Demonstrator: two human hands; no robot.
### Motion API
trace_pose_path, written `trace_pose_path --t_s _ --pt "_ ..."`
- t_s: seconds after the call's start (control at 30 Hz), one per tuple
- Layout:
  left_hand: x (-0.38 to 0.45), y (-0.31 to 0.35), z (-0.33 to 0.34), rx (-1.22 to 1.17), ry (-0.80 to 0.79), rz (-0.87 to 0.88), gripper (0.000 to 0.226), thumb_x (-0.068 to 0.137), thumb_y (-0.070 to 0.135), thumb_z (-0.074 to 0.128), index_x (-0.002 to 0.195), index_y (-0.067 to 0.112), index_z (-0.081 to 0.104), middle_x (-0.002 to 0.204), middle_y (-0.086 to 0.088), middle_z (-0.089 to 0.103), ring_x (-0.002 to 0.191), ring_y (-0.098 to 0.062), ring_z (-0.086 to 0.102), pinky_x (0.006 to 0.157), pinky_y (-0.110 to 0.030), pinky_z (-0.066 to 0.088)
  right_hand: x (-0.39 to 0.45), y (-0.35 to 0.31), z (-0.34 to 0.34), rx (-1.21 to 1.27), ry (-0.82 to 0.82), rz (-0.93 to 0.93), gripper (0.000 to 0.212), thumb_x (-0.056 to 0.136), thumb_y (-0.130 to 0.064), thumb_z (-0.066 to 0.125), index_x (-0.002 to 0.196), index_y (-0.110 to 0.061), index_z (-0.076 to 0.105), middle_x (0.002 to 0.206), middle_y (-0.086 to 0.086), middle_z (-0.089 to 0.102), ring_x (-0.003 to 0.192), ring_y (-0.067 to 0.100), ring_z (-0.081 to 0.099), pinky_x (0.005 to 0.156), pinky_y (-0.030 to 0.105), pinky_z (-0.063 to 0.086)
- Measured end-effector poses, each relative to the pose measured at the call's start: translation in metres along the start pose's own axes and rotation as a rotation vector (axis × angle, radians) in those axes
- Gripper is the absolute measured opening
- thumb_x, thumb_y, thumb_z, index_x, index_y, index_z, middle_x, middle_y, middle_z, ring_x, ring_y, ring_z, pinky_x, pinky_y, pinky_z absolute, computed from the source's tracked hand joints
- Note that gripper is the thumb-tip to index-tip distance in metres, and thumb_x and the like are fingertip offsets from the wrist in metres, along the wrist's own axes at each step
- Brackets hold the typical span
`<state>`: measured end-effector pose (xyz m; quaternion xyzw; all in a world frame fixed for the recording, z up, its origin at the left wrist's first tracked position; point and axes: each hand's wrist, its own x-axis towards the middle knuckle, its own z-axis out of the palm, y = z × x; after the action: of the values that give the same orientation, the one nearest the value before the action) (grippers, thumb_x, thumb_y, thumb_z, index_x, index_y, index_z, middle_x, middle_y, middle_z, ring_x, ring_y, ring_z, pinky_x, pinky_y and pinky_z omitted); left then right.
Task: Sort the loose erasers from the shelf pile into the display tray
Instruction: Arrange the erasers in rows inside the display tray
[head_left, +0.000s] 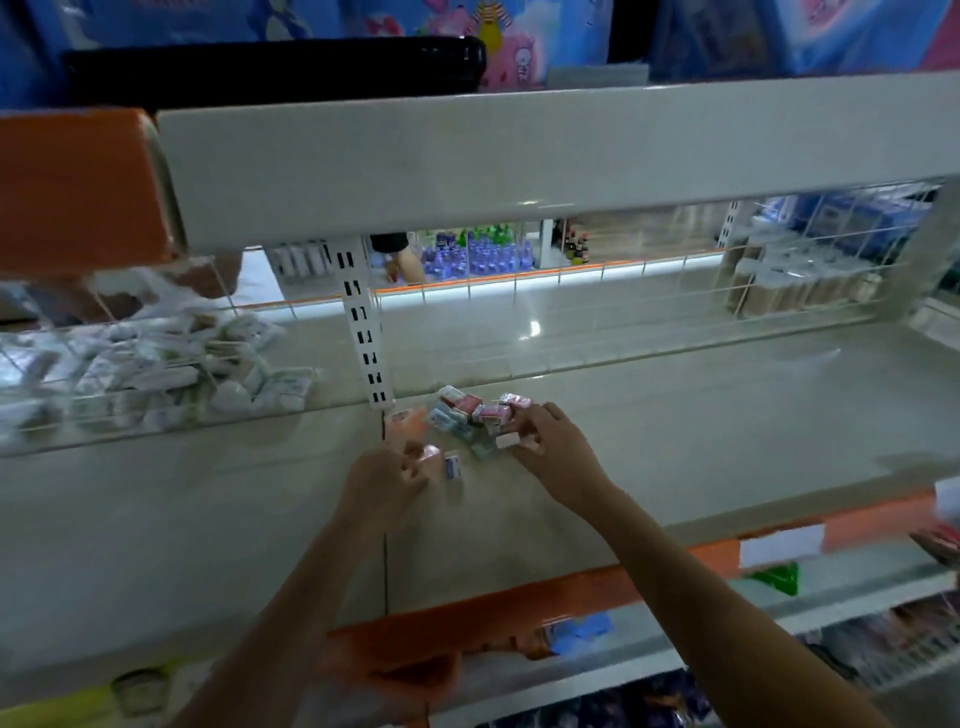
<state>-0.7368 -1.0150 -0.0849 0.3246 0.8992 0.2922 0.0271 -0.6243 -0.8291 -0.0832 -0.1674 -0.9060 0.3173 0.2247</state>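
Note:
A small pile of wrapped erasers (470, 410), mostly red and white with a few blue ones, lies on the pale shelf (675, 426) near the slotted upright. My right hand (550, 447) reaches into the pile's right side and pinches a pale eraser (508, 441) between thumb and fingers. My left hand (387, 480) sits just left of the pile with fingers curled round a reddish eraser (428, 453). One white and blue eraser (453, 466) stands on end between my hands. I see no display tray clearly.
A slotted white upright (363, 332) rises behind the pile. A wire-fronted bin of white packets (156, 364) lies to the left. A wire grid (623, 312) backs the shelf. An orange price strip (519, 603) edges the front; another shelf hangs overhead.

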Motion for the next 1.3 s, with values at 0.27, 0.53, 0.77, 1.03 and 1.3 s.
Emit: trace_pose_path --t_s 0.27,0.53,0.77,1.03,1.3 --pt "-0.024 0.004 -0.014 -0.338 0.015 -0.015 0.018 0.091 0.018 0.058 0.101 0.029 0.068 0.079 0.001 0.070 0.069 -0.015 0.064 0.061 -0.020 0.049 -0.019 -0.029 -0.013 0.577 -0.275 0.188 0.019 0.087 -0.006 0.062 0.104 -0.015 0.057 0.088 -0.005 0.057 0.079 0.007 0.059 0.068 0.015 0.053" --pt "-0.045 0.014 -0.016 -0.823 -0.054 -0.186 0.025 0.093 0.002 0.049 0.094 0.020 0.067 0.074 0.002 0.068 0.062 -0.005 0.062 0.066 -0.019 0.054 -0.030 -0.029 -0.014 0.605 -0.402 0.170 0.031 0.090 -0.006 0.057 0.121 -0.007 0.059 0.101 0.002 0.060 0.092 0.013 0.058 0.075 0.017 0.052" --pt "-0.052 0.009 -0.016 -0.894 -0.103 -0.243 0.020 0.092 0.002 0.052 0.097 0.016 0.065 0.078 -0.002 0.069 0.062 -0.006 0.061 0.063 -0.017 0.053 -0.036 -0.031 -0.010 0.865 -0.445 0.313 0.027 0.089 0.000 0.057 0.113 -0.012 0.060 0.113 0.011 0.056 0.103 0.026 0.059 0.078 0.028 0.057" --pt "-0.056 -0.001 -0.019 -1.025 -0.047 -0.361 0.018 0.091 0.001 0.052 0.100 0.010 0.065 0.090 -0.013 0.066 0.068 -0.015 0.064 0.067 -0.022 0.056 -0.041 -0.034 0.001 0.821 -0.473 0.251 0.040 0.080 0.004 0.066 0.118 -0.007 0.060 0.109 0.011 0.062 0.096 0.017 0.064 0.081 0.024 0.054" --pt "-0.074 -0.034 -0.055 -1.248 0.042 -0.499 0.018 0.089 -0.006 0.050 0.099 0.000 0.064 0.092 -0.013 0.067 0.074 -0.016 0.066 0.065 -0.018 0.057 -0.035 -0.074 0.038 0.711 -0.465 0.151 0.039 0.078 0.001 0.070 0.111 -0.018 0.064 0.105 0.004 0.064 0.097 0.013 0.063 0.077 0.016 0.051"
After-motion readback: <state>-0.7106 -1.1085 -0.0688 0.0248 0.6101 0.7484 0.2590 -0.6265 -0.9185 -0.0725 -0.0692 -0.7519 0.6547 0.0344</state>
